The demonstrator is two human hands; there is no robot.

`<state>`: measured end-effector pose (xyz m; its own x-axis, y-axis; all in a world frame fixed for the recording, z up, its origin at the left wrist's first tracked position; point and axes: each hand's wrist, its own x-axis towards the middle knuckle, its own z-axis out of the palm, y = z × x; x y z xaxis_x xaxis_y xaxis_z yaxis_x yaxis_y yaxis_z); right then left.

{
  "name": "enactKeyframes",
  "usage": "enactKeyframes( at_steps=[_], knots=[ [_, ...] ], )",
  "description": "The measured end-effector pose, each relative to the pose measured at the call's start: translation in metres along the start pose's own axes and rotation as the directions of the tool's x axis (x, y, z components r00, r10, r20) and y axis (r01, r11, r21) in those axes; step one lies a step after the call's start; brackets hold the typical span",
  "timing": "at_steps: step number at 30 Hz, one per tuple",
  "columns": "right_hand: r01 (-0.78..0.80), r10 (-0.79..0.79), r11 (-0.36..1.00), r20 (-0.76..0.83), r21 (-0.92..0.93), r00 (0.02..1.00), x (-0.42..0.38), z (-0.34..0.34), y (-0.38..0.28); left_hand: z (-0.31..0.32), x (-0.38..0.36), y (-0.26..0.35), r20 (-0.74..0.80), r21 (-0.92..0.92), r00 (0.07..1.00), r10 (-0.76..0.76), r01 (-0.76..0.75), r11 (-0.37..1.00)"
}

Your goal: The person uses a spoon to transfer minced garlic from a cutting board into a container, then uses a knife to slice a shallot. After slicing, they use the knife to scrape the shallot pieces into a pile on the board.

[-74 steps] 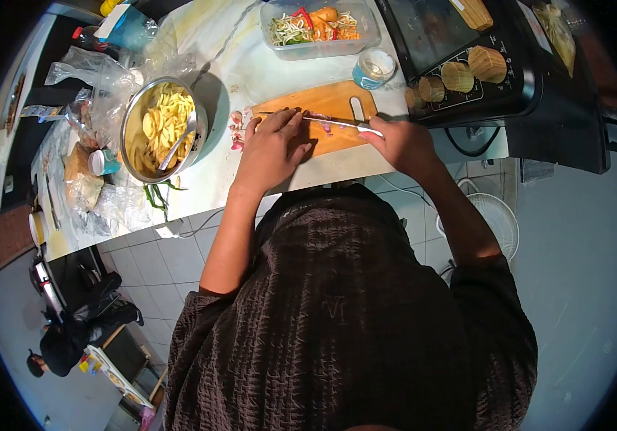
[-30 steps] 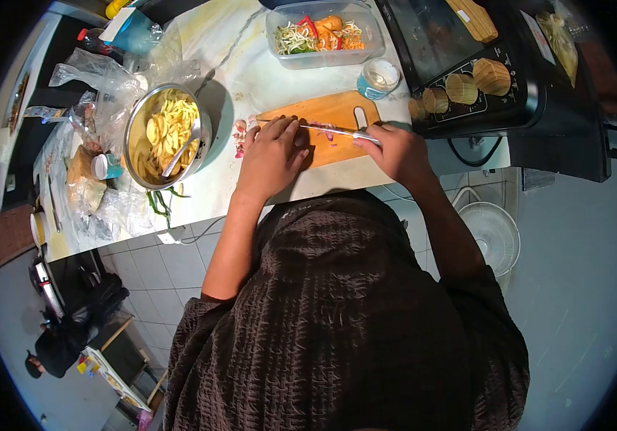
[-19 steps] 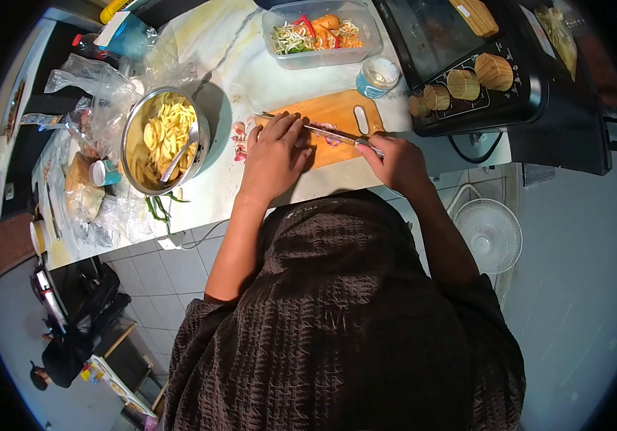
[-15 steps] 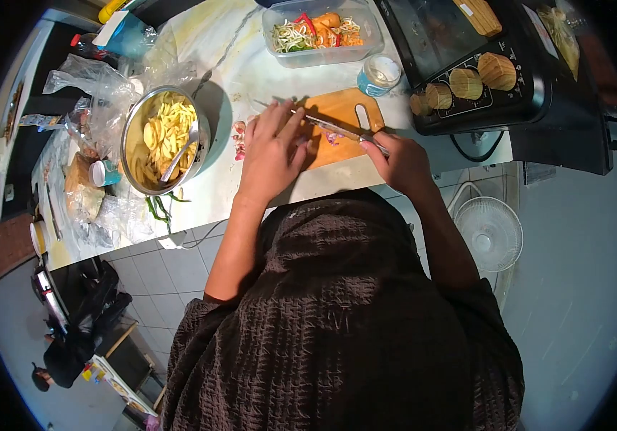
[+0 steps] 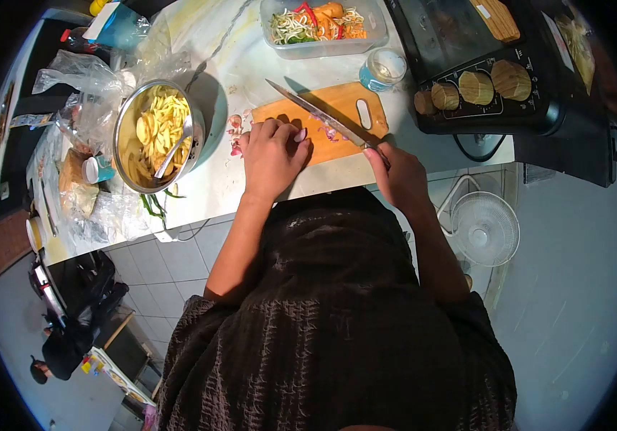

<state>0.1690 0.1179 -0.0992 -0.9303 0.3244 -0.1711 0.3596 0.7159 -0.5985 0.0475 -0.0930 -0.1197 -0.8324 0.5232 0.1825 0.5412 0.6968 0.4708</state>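
My right hand (image 5: 400, 176) grips the handle of a knife (image 5: 323, 116), its long blade slanting up and left above the wooden cutting board (image 5: 348, 97). My left hand (image 5: 274, 154) rests at the board's left part, fingers curled, with a small pinkish shallot (image 5: 300, 135) at the thumb and fingertips; the fingers partly hide it. Chopped purple shallot pieces (image 5: 331, 133) lie on the board under the blade. Several shallots and peels (image 5: 234, 123) sit on the counter just left of the board.
A steel pot (image 5: 117, 136) of yellow cut pieces with a spoon (image 5: 173, 156) stands left, beside green chillies (image 5: 153, 207) and plastic bags (image 5: 79, 79). Behind are a plastic container (image 5: 323, 49) of vegetables and a jar (image 5: 382, 70). A black oven (image 5: 481, 115) stands right. Another person (image 5: 71, 345) is lower left.
The knife has lifted away from my left hand, its blade now apart from the fingers. My left fingers, stretched out before, have curled in at the board's left part.
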Motion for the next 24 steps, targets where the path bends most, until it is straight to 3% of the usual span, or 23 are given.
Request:
enactKeyframes(
  at_steps=[8,13,21,24],
  knots=[
    [-0.073,0.070,0.997,0.078,0.033,0.995,-0.007,0.009,-0.005,0.005,-0.005,-0.006,-0.048,0.008,0.996,-0.074,0.074,0.997],
    [0.046,-0.045,0.999,-0.034,0.016,0.998,-0.010,0.019,-0.005,0.005,-0.009,-0.010,-0.153,-0.018,0.975,-0.158,0.157,0.987],
    [0.021,-0.020,0.999,0.026,-0.036,0.999,-0.007,0.021,-0.003,0.006,-0.005,0.000,0.020,0.023,0.959,-0.283,0.282,0.959],
    [0.050,-0.050,0.999,0.014,-0.001,0.999,-0.007,0.021,-0.006,0.008,-0.004,0.002,0.017,0.025,0.956,-0.292,0.292,0.956]
  ],
)
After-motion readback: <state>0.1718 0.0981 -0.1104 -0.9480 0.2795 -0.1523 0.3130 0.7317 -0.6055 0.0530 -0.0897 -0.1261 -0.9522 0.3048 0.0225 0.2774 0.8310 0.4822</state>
